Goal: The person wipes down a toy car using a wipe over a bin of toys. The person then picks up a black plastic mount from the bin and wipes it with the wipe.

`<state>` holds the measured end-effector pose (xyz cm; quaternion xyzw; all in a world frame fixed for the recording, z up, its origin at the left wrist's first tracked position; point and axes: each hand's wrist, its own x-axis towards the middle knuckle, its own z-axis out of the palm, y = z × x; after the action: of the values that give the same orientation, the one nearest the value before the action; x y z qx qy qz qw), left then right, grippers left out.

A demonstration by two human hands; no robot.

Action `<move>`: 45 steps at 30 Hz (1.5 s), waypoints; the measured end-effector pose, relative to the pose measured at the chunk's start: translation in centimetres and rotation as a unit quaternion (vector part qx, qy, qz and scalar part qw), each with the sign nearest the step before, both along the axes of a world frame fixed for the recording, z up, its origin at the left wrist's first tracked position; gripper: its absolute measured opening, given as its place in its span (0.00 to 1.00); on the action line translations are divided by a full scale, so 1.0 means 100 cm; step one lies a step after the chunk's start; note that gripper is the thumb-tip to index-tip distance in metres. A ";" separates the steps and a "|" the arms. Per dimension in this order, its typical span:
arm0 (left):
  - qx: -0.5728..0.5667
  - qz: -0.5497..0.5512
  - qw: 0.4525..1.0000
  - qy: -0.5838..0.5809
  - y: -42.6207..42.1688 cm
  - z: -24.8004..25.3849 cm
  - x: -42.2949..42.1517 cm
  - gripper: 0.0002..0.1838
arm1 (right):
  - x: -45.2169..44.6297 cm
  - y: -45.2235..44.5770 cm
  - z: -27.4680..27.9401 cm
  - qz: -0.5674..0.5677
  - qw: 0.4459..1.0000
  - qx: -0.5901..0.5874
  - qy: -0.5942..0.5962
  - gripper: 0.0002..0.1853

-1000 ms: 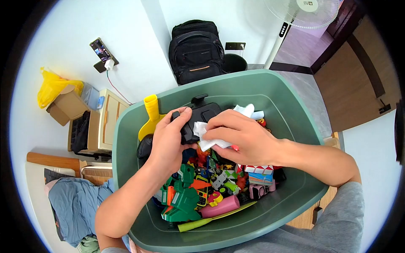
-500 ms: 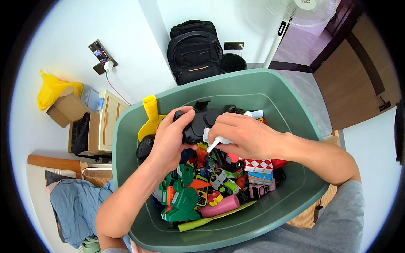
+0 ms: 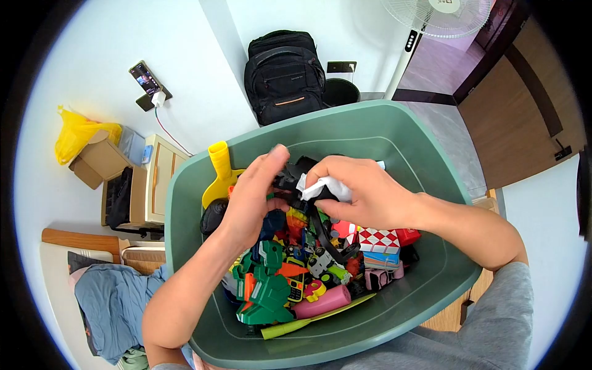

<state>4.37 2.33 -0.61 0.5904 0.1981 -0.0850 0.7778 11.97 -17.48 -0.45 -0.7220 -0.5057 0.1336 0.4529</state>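
My left hand (image 3: 251, 196) is curved round the near side of a black plastic object (image 3: 287, 180), its upper fingers raised and slightly blurred, its thumb below. What the object is I cannot make out, as both hands partly cover it. A black strap (image 3: 325, 237) hangs under it. In my right hand (image 3: 370, 194) a crumpled white wipe (image 3: 330, 186) is pinched, close against the black object. Both hands are over a large green tub (image 3: 431, 154) of toys: a green and orange toy (image 3: 268, 296), a pink cylinder (image 3: 322, 301), a red and white snake puzzle (image 3: 377, 240).
A yellow toy shovel (image 3: 220, 163) leans at the tub's left side. Behind the tub stand a black backpack (image 3: 285, 77), a dark bin (image 3: 341, 92) and a white fan (image 3: 404, 61). A drawer cabinet (image 3: 163, 176) and blue-grey clothing (image 3: 114, 302) are on the left.
The upper fingers of my left hand have lifted away from the black object, which is turned. The white wipe is bunched up more in my right hand. A strap now hangs lower.
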 end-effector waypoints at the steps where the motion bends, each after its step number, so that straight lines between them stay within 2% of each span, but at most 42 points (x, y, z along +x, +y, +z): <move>1: 0.000 0.000 1.000 0.000 -0.001 -0.002 0.000 0.25 | 0.000 0.000 0.005 -0.017 0.999 -0.019 0.032 0.17; 3: 0.116 -0.040 0.991 -0.049 -0.004 -0.007 -0.002 0.29 | 0.001 -0.001 0.008 -0.034 0.997 -0.037 0.063 0.17; 4: 0.083 -0.044 0.995 -0.039 -0.003 -0.007 -0.001 0.34 | 0.001 -0.002 0.008 -0.038 0.996 -0.047 0.073 0.18; 10: 0.122 -0.072 0.989 -0.037 0.002 -0.011 -0.002 0.35 | 0.004 -0.003 0.005 -0.063 0.994 -0.014 0.091 0.18; 13: 0.108 -0.047 0.992 -0.049 -0.001 -0.011 -0.003 0.31 | 0.009 -0.004 0.005 -0.073 0.989 0.004 0.125 0.20; 16: 0.091 -0.045 0.992 -0.072 -0.001 -0.013 -0.002 0.27 | 0.010 -0.004 0.009 -0.067 0.967 0.020 0.244 0.19; 20: 0.012 -0.006 0.997 -0.073 -0.004 -0.010 -0.002 0.27 | 0.014 -0.004 0.006 -0.053 0.965 0.035 0.253 0.20; 22: -0.033 0.018 0.997 -0.070 -0.005 -0.009 -0.003 0.26 | 0.018 -0.004 0.007 -0.053 0.944 0.029 0.324 0.19; 26: -0.008 -0.003 0.996 -0.088 -0.002 -0.011 -0.004 0.24 | 0.022 -0.004 -0.005 -0.037 0.934 0.051 0.351 0.18; 28: 0.016 -0.013 0.994 -0.109 0.000 -0.012 -0.003 0.26 | 0.019 -0.002 -0.010 -0.073 0.893 0.087 0.435 0.16; 29: 0.016 -0.013 0.994 -0.108 0.000 -0.012 -0.002 0.26 | 0.018 -0.002 -0.010 -0.073 0.893 0.087 0.435 0.16; 31: 0.057 -0.030 0.991 -0.120 0.000 -0.011 -0.002 0.26 | 0.016 -0.001 -0.008 -0.120 0.853 0.088 0.500 0.16; 34: 0.078 -0.018 0.985 -0.151 -0.004 -0.011 -0.004 0.26 | 0.020 -0.003 -0.012 -0.153 0.860 0.051 0.485 0.16; 38: 0.073 0.005 0.986 -0.147 -0.003 -0.012 -0.005 0.25 | 0.016 -0.002 -0.015 -0.133 0.858 0.066 0.492 0.17; 41: 0.047 0.019 0.992 -0.116 0.000 -0.010 -0.004 0.22 | 0.015 -0.001 -0.013 -0.104 0.854 0.100 0.500 0.19; 43: -0.011 0.078 0.995 -0.064 0.000 -0.010 -0.002 0.21 | 0.015 0.000 -0.012 -0.078 0.871 0.122 0.470 0.21; 45: -0.033 0.054 0.995 -0.071 0.002 -0.009 -0.001 0.21 | 0.015 -0.001 -0.007 -0.081 0.871 0.113 0.472 0.18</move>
<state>4.32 2.54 -1.52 0.5574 0.1707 -0.0075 0.8125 13.50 -17.57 -1.12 -0.5553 -0.1837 0.3633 0.7252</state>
